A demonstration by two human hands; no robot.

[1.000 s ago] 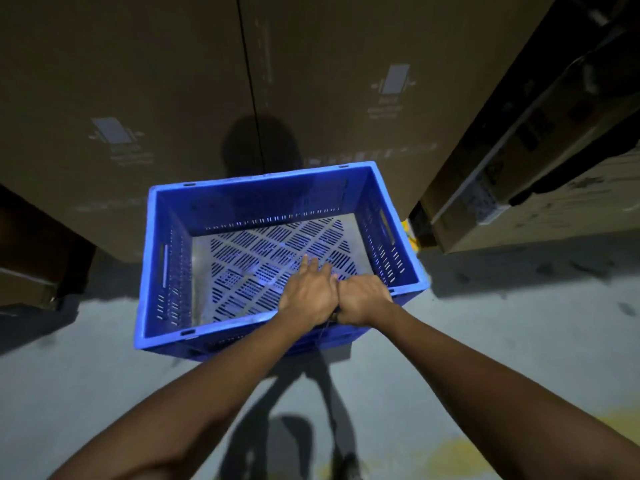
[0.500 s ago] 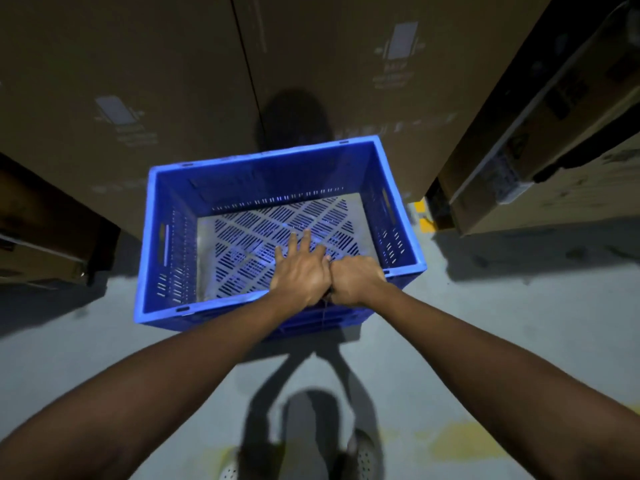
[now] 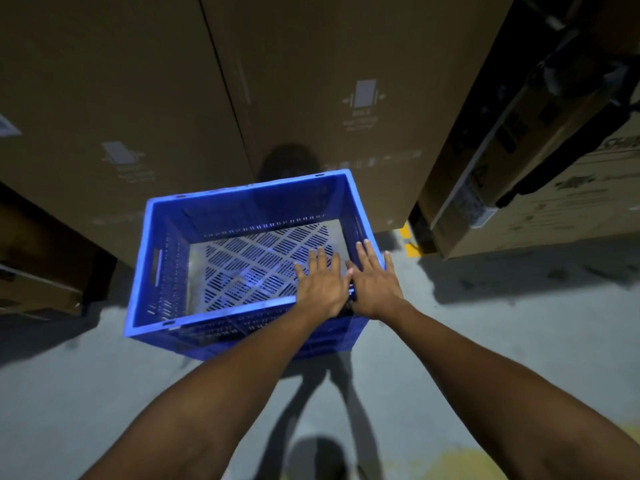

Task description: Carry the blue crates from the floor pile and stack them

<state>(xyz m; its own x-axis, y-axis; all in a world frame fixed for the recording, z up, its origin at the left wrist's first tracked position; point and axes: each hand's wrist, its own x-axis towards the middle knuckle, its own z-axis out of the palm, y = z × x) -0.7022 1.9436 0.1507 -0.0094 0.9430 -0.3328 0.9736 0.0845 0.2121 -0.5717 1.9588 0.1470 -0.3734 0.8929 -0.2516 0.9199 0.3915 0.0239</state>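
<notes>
Reaching out over the near rim, both hands are working at one blue crate, which is sitting at centre frame just beyond the forearms. Left hand is lying flat with fingers spread, fanning toward 12 o'clock over the slotted crate floor. Right hand is sitting right beside it at 3 o'clock, thumbs nearly touching, fingers splayed and stretching along the crate's right wall. Neither hand is curling round anything; both palms are facing down, heels resting at the near rim's right-hand end. Whether the palms are actually pressing on the plastic, I cannot tell. The crate is showing a handle slot in its left wall and rows of diagonal slits in its base. Tall cardboard boxes are looming at 12 o'clock just behind it, more cartons are leaning in at 2 o'clock, and grey concrete floor is spreading out underneath, carrying the person's shadow at 6 o'clock.
</notes>
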